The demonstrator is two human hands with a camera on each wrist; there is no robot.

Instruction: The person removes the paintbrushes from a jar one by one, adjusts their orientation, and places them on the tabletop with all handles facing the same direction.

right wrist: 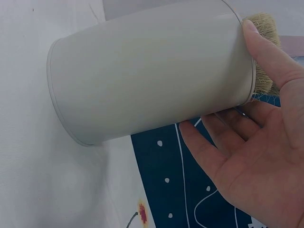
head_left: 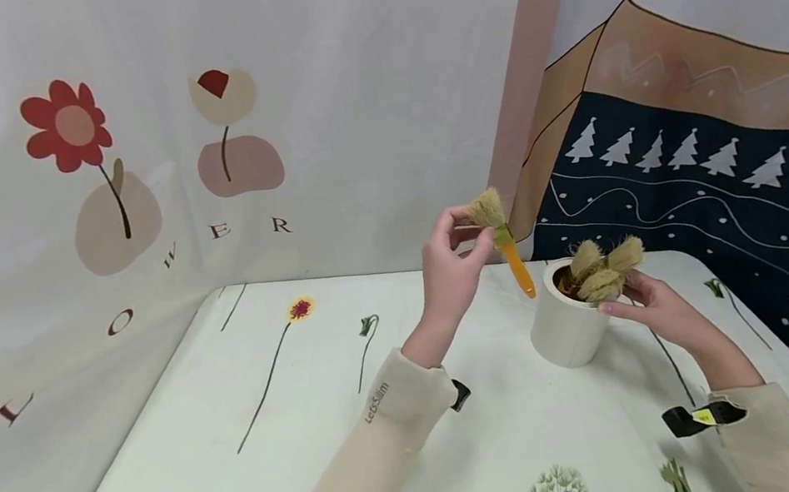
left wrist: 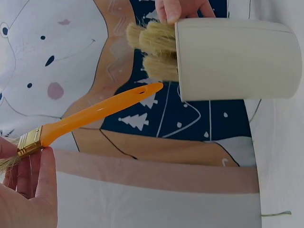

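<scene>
- Left hand point(head_left: 451, 259) pinches a bristly brush point(head_left: 507, 247) with smooth orange handle.
- Right hand point(head_left: 659, 311) grips the smooth cylindrical pot point(head_left: 566, 333) at right, coarse fibrous brushes point(head_left: 600, 285) inside.

Brushes point(head_left: 603, 286) in container point(head_left: 566, 335); table point(head_left: 498, 442) beneath

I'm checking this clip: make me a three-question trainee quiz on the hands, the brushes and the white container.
1. True or false: in the head view, the left hand pinches a brush whose bristles point upward.

2. The right hand touches:
A) the table
B) the white container
C) the left hand

3. In the head view, how many bristle heads stick out of the white container?

Key: 1. True. 2. B. 3. Three.
</scene>
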